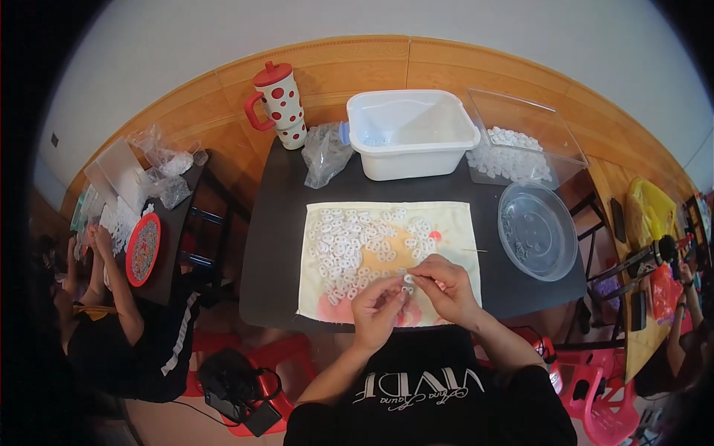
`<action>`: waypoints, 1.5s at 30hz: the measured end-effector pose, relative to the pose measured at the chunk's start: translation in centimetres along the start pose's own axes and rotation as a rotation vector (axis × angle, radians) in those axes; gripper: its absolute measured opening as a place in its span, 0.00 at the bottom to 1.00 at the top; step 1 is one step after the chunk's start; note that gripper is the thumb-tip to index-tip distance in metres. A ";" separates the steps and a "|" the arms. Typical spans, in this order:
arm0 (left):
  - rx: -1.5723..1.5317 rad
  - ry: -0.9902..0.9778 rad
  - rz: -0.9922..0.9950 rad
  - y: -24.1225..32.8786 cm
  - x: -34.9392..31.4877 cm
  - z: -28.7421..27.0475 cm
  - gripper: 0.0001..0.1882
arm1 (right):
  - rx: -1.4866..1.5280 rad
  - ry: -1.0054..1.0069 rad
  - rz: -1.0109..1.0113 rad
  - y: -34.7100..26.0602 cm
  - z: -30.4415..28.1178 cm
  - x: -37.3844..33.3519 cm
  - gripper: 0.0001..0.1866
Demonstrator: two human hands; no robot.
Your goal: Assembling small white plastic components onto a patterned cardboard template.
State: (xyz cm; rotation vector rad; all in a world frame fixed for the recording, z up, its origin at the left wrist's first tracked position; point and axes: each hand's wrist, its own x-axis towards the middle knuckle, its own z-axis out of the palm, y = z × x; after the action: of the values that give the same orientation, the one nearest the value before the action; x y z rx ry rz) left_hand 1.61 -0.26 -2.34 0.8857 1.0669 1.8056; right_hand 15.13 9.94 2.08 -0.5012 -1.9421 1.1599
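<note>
My right hand [448,291] pinches a small white plastic piece [408,279] between thumb and forefinger, just above the towel. Close beside it, my left hand [378,306] has its thumb and fingers pressed together; whatever they hold is too small to make out. Under both hands lies a pale yellow towel [461,215] with pink and orange patches. Across its left and middle spread many small white two-holed plastic pieces [338,245], with a smaller group [422,230] farther right. A thin stick-like thing [472,250] rests over the towel's right edge.
On the dark table [279,238] stand a white basin [413,165], a spotted tumbler [282,108], a crumpled plastic bag [326,152], a clear box [513,160] of white pieces and a round clear tub [539,238] with small grey parts. Another person's hands [97,238] work beside a red tray [143,249] at left.
</note>
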 end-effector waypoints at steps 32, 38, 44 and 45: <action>0.979 -0.094 0.377 1.2 1.1 1.1 0.11 | -0.383 -0.195 -0.209 1.6 -1.0 -1.5 0.14; 0.937 -0.093 0.332 1.4 1.2 1.0 0.12 | -0.373 -0.180 -0.201 1.3 -1.2 -1.5 0.15; 0.834 -0.116 0.282 1.5 1.3 0.9 0.09 | -0.416 -0.173 -0.241 1.3 -1.3 -1.5 0.12; 0.833 -0.121 0.285 1.6 1.4 0.8 0.09 | -0.419 -0.169 -0.240 1.3 -1.3 -1.5 0.12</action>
State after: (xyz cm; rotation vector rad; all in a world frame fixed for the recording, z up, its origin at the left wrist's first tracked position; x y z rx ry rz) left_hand 1.32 0.80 -0.36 1.6792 1.7157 1.4726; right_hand 17.02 10.25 0.66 -0.3786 -2.3332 0.6608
